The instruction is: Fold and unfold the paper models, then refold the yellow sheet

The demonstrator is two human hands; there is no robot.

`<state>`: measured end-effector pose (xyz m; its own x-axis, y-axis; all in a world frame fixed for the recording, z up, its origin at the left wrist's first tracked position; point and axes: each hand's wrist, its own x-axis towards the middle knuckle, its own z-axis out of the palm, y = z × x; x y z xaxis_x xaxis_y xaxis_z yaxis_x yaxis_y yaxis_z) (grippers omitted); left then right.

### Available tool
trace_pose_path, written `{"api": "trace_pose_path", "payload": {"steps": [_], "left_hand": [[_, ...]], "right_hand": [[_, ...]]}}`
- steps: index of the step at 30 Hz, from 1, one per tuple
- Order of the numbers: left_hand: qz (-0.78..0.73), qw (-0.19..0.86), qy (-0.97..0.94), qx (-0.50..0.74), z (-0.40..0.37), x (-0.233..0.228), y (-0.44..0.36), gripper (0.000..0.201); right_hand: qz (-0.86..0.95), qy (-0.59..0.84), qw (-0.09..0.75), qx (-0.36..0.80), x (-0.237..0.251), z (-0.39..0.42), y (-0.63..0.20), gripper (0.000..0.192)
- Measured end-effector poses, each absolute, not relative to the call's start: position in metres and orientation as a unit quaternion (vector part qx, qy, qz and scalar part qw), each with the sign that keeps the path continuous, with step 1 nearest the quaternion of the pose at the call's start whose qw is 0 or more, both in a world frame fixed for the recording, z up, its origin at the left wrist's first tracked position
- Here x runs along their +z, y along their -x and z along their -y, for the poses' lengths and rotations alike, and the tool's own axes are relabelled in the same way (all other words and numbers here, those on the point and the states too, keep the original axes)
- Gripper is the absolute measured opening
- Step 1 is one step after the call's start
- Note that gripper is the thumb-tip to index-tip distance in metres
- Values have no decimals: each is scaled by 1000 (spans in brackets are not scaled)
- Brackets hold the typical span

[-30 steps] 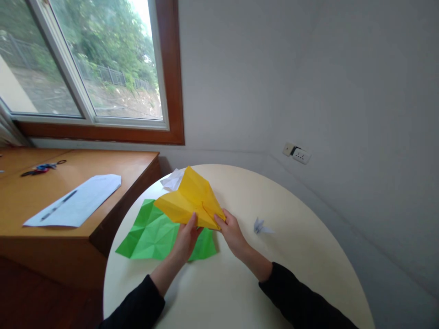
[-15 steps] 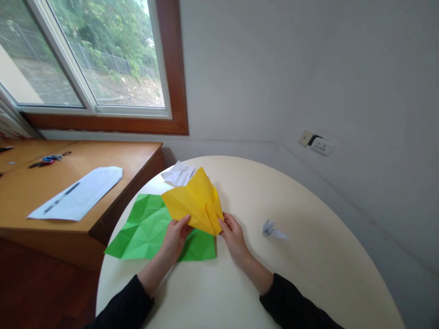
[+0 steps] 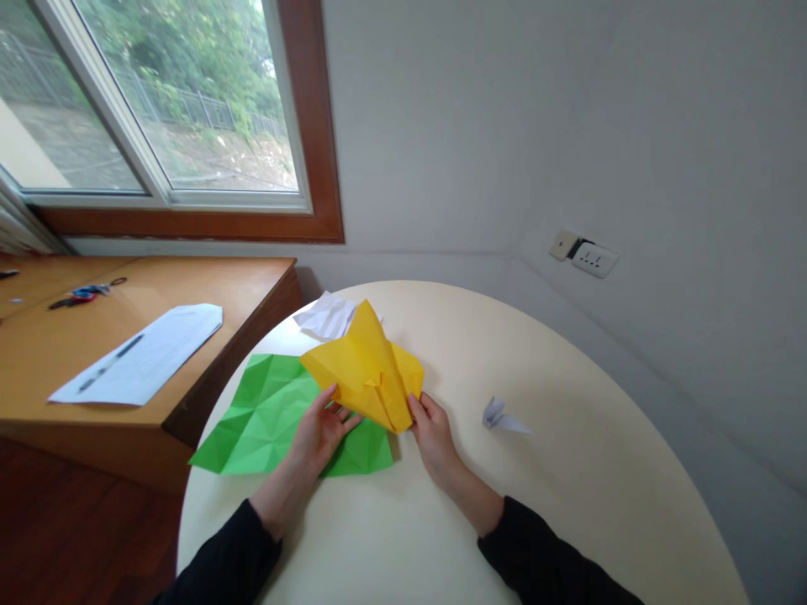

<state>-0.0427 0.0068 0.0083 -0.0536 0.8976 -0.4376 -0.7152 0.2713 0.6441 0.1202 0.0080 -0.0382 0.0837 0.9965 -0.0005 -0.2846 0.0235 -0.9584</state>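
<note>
Two hands are being seen in the head view, both working on a yellow paper (image 3: 366, 370) that is being held just above a round table (image 3: 567, 487). The paper's lower left edge is being pinched by the left hand (image 3: 319, 433), whose fingers are being spread under the fold. The lower tip of the paper is being gripped by the right hand (image 3: 432, 433), with the thumb being pressed against the yellow surface. The paper is partly folded, with a peak pointing away from the person and creases running down to the held tip. A green sheet (image 3: 271, 416), creased in many places, is lying flat on the table under the left hand and under part of the yellow paper. A white paper (image 3: 328, 315) is lying behind the yellow one, near the table's far edge. A small folded figure (image 3: 498, 416) is resting on the table, apart from the right hand. A wooden desk (image 3: 208, 286) is standing beside the table, with an envelope (image 3: 145, 357) and a pen (image 3: 110, 365) lying on it.
</note>
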Motion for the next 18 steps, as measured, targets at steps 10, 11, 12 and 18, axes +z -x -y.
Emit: {"api": "trace_pose_path", "payload": {"steps": [10, 11, 12, 18], "left_hand": [[-373, 730, -165, 548, -1, 3, 40, 27], [-370, 732, -169, 547, 0, 2, 40, 29], [-369, 732, -174, 546, 0, 1, 40, 30], [-353, 747, -215, 520, 5, 1, 39, 32]], "right_hand": [[421, 447, 592, 522, -42, -9, -121, 39], [418, 447, 592, 524, -42, -9, -122, 39], [415, 446, 593, 527, -42, -9, -122, 40], [392, 434, 601, 545, -38, -8, -122, 38]]}}
